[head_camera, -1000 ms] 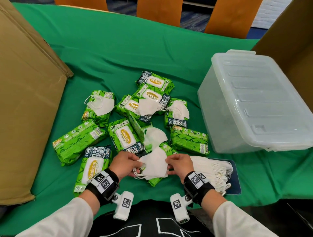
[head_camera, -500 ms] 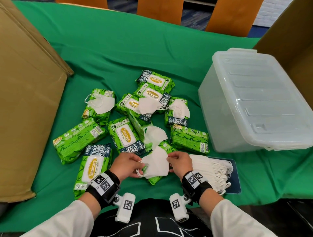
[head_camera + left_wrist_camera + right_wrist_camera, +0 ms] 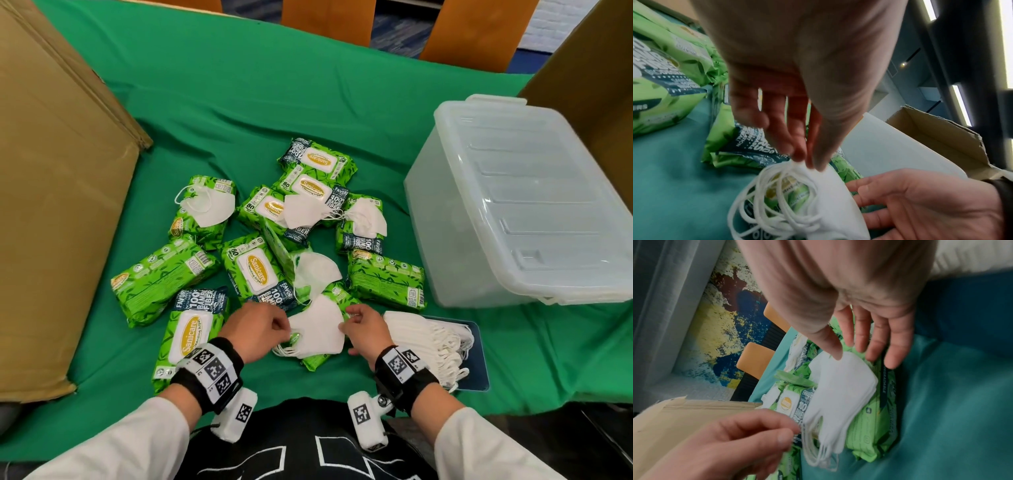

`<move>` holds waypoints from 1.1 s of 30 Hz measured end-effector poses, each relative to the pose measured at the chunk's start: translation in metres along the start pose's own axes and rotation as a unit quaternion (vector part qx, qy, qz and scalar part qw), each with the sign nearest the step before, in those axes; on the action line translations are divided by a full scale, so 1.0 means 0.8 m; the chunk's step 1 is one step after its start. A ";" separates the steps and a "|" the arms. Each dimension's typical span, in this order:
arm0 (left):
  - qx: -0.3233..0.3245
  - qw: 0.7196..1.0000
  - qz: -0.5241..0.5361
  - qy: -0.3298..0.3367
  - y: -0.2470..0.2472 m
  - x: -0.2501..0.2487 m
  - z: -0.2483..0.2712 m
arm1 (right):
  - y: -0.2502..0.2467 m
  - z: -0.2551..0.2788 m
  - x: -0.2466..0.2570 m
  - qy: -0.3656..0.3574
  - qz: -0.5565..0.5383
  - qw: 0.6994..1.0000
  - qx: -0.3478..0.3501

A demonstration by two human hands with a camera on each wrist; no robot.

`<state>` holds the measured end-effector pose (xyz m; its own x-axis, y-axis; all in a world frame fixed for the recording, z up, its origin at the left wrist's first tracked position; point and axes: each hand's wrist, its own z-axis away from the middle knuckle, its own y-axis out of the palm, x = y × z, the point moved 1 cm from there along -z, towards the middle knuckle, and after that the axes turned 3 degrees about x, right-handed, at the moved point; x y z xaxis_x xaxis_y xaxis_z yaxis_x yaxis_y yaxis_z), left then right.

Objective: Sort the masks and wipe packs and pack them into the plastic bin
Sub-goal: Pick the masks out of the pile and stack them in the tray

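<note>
A small stack of white masks (image 3: 317,329) lies on a green wipe pack (image 3: 318,359) near the table's front edge. My left hand (image 3: 286,327) pinches the stack's left edge (image 3: 807,164) by the ear loops (image 3: 764,203). My right hand (image 3: 346,318) touches the right edge: the thumb (image 3: 836,356) rests on the mask (image 3: 840,386) and the fingers (image 3: 875,345) stay straight. Several more green wipe packs (image 3: 255,270) lie scattered, some with single masks (image 3: 209,209) on top. The clear plastic bin (image 3: 513,205) at the right has its lid on.
A bigger pile of white masks (image 3: 428,339) sits on a blue tray (image 3: 479,359) to the right of my hands. Cardboard boxes stand at the left (image 3: 51,205) and far right (image 3: 589,85). Green cloth (image 3: 239,102) covers the table. Orange chairs (image 3: 329,17) stand behind.
Both hands stay at the small mask stack and only their fingers shift along its edges. Nothing else on the table has moved.
</note>
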<state>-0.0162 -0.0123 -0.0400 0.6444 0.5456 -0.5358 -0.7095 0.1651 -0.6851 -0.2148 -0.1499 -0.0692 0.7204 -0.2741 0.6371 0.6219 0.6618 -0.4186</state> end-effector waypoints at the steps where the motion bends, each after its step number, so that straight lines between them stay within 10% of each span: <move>1: 0.046 0.999 -0.009 0.009 0.003 -0.004 -0.001 | -0.001 0.005 0.002 0.008 0.005 1.000 0.020; 9: 0.120 0.986 -0.115 0.015 0.018 -0.018 -0.011 | 0.001 0.033 0.013 -0.005 0.071 0.994 0.087; 22: 0.031 0.964 -0.245 0.096 0.012 -0.031 -0.002 | 0.000 0.026 0.003 0.023 0.042 0.993 0.108; 33: 0.057 0.973 -0.207 0.082 0.037 -0.019 -0.014 | 0.013 0.022 0.004 -0.105 0.290 0.945 0.112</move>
<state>-0.0440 -0.0245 -0.0577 0.9118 0.2760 -0.3039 -0.4007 0.4370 -0.8053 -0.2112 -0.1318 -0.0601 0.8291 0.3092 0.4659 0.0428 0.7957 -0.6042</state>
